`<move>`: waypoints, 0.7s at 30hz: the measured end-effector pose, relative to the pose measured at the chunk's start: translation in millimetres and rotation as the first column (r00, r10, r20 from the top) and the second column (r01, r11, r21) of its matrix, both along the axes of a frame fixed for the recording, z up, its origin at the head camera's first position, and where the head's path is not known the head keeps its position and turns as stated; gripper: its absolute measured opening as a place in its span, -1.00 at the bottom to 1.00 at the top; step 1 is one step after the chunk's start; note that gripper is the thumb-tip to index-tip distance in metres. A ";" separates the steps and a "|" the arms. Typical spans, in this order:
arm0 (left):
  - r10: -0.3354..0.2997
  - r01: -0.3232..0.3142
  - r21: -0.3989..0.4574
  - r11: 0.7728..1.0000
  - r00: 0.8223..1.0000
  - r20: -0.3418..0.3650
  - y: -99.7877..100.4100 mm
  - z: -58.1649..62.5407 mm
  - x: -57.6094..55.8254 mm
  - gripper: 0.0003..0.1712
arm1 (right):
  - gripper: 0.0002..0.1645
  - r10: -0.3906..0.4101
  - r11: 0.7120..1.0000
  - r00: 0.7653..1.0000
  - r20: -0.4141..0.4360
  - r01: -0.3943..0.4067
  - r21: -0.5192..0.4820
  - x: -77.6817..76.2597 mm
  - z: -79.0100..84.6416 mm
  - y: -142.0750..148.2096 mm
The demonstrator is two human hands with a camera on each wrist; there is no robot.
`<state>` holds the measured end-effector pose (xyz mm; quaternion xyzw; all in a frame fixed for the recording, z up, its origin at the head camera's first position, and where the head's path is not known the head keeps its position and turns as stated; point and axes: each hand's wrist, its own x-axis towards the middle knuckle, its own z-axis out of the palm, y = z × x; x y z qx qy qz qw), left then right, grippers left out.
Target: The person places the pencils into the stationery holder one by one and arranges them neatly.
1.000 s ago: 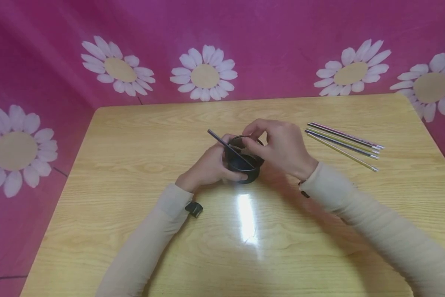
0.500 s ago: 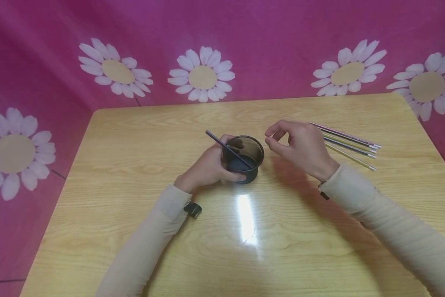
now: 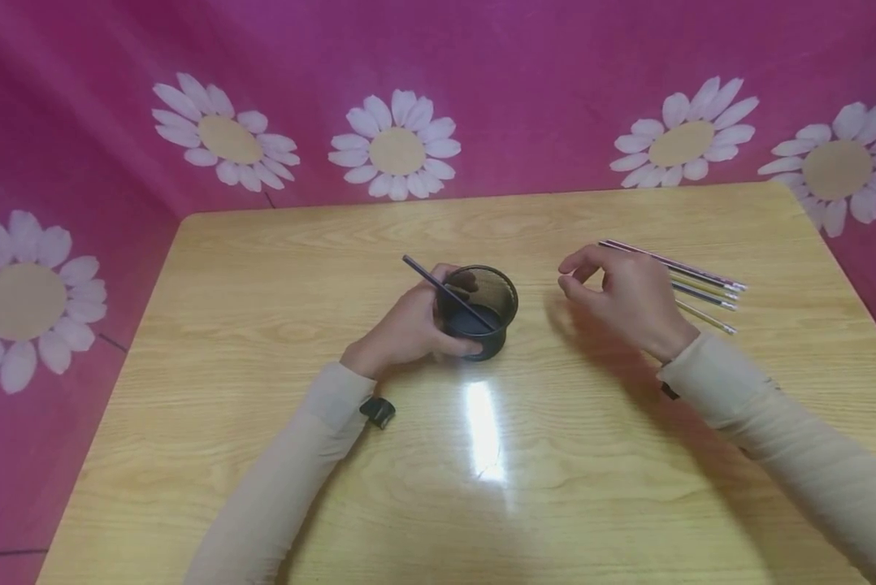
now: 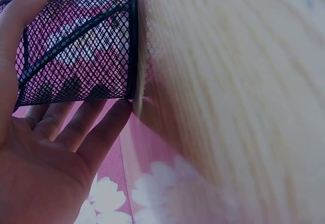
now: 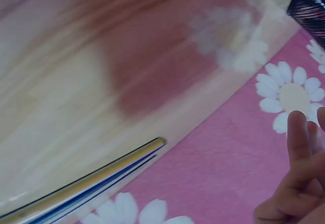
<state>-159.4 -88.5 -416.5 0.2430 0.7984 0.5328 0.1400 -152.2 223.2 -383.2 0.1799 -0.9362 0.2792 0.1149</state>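
My left hand [image 3: 401, 329] grips a black mesh pencil cup [image 3: 498, 337], thumb on the near side and fingers round the far side. In the left wrist view the cup's mesh wall [image 4: 101, 56] shows the base close to the wooden surface. A dark pencil [image 3: 438, 283] leans inside the cup, its upper end sticking out over the rim to the left. My right hand [image 3: 631, 296] hovers right of the cup with loosely bent fingers and nothing between them. Several pencils [image 3: 704, 293] lie beside and partly behind it; the right wrist view shows their tips [image 5: 160, 141].
The wooden table [image 3: 570, 471] carries a bright light reflection in front of the cup. A pink cloth [image 3: 526, 97] with white flowers hangs behind the table's far edge and along its left side.
My right hand has drawn back from the cup's rim and moved right, to the pencils on the table. The left hand keeps its grip on the cup with the pencil leaning in it.
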 end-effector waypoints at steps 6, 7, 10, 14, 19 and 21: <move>-0.002 0.002 -0.001 1.000 1.000 0.002 0.9 0.4 -1.1 0.06 | -0.90 -0.036 0.999 0.999 0.031 0.035 0.028 -0.6 -5.2 18.5; -0.001 0.001 -0.002 1.000 1.000 0.003 1.1 0.7 -1.1 0.06 | -0.89 -0.042 0.999 0.999 0.035 0.040 0.036 -1.0 -5.9 22.3; -0.002 0.002 0.001 1.000 1.000 0.013 1.6 1.0 -1.1 0.07 | -0.83 -0.064 0.997 0.996 0.059 0.061 0.055 -2.3 -7.7 34.2; -0.007 0.007 0.005 1.000 1.000 0.023 1.8 0.8 -0.8 0.06 | -0.81 -0.092 0.993 0.991 0.094 0.085 0.078 -4.7 -9.9 49.5; -0.007 0.007 0.007 1.000 1.000 0.026 1.5 0.4 -0.4 0.05 | -0.83 -0.127 0.987 0.985 0.118 0.115 0.109 -6.3 -11.8 64.9; -0.006 0.006 0.005 1.000 1.000 0.022 1.5 -0.2 -0.2 0.05 | -0.83 -0.142 0.984 0.983 0.116 0.128 0.122 -6.3 -12.9 70.3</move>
